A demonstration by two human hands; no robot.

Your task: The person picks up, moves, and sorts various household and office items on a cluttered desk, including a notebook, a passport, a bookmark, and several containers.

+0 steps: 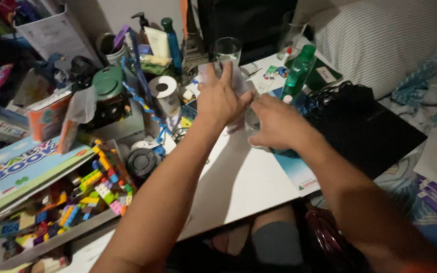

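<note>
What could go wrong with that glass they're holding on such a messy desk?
The right hand grips a clear glass while the left hand presses a white cloth against it. Judging from that, the glass might slip. A second glass and a green bottle stand close by, so an elbow could knock them. The black laptop lies right beside the hands, so any spill might reach it.

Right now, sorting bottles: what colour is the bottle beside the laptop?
Green bottle, clearest in the head view.

Dim room, light falling from above onto the white desk point(238, 187), forearm shadows, dark corners, soft motion blur
</note>
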